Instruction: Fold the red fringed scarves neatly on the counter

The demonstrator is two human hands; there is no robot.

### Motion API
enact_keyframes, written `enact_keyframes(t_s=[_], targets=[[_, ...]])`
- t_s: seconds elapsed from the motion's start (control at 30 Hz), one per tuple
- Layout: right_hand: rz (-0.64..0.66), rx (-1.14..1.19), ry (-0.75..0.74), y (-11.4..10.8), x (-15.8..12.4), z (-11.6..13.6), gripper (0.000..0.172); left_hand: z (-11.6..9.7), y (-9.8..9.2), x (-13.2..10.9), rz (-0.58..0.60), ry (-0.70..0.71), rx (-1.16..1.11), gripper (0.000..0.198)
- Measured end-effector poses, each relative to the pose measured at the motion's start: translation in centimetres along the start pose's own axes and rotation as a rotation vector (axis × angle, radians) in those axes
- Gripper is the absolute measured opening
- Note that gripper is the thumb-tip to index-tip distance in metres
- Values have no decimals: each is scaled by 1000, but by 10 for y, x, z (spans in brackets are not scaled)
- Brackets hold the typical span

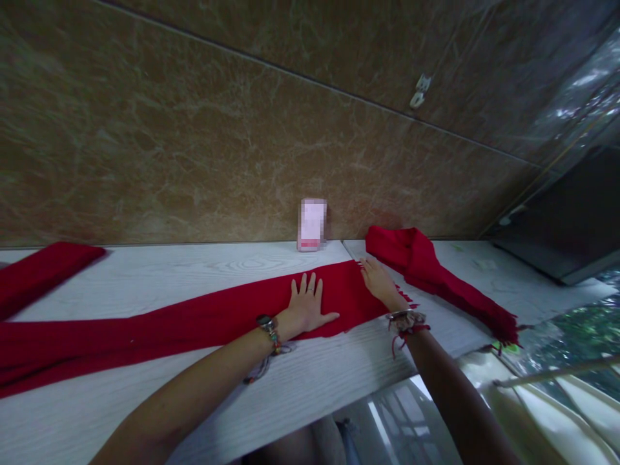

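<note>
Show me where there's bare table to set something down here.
Widest free patch: the white table between the wall and the long red scarf, left of the pink box. Another lies along the near edge, on the left side. Crowded on the right, where the left hand, right hand and bunched scarf sit close.

A pink box [312,225] stands against the tiled wall [194,129], bare white desk [194,265] lying open to its left. In front of the box a long red scarf [169,329] spreads flat, low enough to pass over, while a bunched red scarf [426,271] heaps up to the box's right and a folded red cloth [43,271] lies far to its left.
</note>
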State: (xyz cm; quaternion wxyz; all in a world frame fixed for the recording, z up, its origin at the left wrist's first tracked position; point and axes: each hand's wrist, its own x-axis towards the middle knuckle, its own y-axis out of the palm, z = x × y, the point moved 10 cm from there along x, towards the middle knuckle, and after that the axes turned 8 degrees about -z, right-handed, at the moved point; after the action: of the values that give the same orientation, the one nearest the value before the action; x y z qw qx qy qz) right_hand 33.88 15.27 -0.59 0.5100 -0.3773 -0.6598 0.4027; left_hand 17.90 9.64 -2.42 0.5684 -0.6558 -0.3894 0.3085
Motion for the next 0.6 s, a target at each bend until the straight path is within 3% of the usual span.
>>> enact_keyframes(t_s=[0.2,0.3,0.47,0.6], targets=[[-9,88,-83,13,-2,37,28,1,-1,0,-3,-14,-11,90],[-11,110,-79,13,1,31,32,1,-2,0,-12,-13,-6,90],[-26,75,9,-5,8,-2,37,1,-1,0,-27,-17,10,89],[-30,151,-76,-10,-7,22,42,0,-1,0,-10,-15,9,89]])
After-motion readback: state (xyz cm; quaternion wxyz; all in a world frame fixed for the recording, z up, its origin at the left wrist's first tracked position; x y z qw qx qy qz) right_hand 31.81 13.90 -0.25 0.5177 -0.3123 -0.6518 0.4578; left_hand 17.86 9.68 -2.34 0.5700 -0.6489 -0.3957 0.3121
